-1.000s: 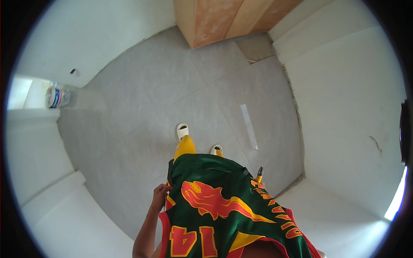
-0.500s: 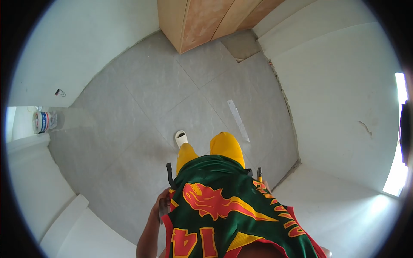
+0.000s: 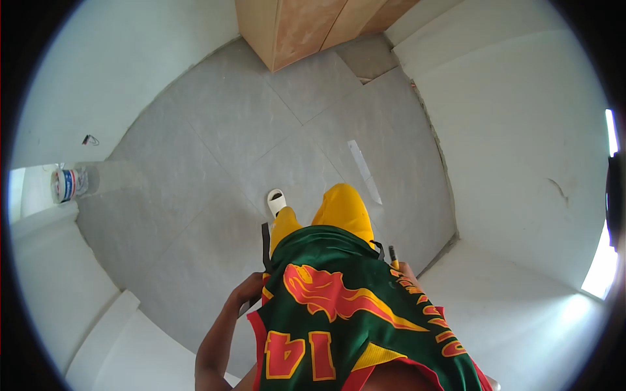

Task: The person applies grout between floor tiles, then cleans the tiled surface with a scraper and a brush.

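At the left side of the green jersey (image 3: 339,280) is my left hand (image 3: 248,289), its fingers curled and partly hidden by the cloth. A dark, flat edge shows beneath it, too covered to name. On the other side, my right hand (image 3: 407,269) is mostly behind the jersey and closed around a slim yellow-and-black handle (image 3: 393,257), whose black end points forward. Black straps (image 3: 266,246) stick out by my waist. My yellow-clad legs (image 3: 343,213) and one white slipper (image 3: 276,201) show below.
Grey floor tiles (image 3: 215,176) spread ahead. A pale, narrow strip (image 3: 364,171) lies on them. Wooden cabinets (image 3: 306,32) stand at the far wall, beside an untiled patch (image 3: 367,60). A white bucket (image 3: 66,185) sits in the left opening. Wires (image 3: 90,139) poke from the left wall.
My left hand and forearm have shifted up and outward slightly. The handle in my right hand has moved a little forward. The floor view has shifted slightly upward.
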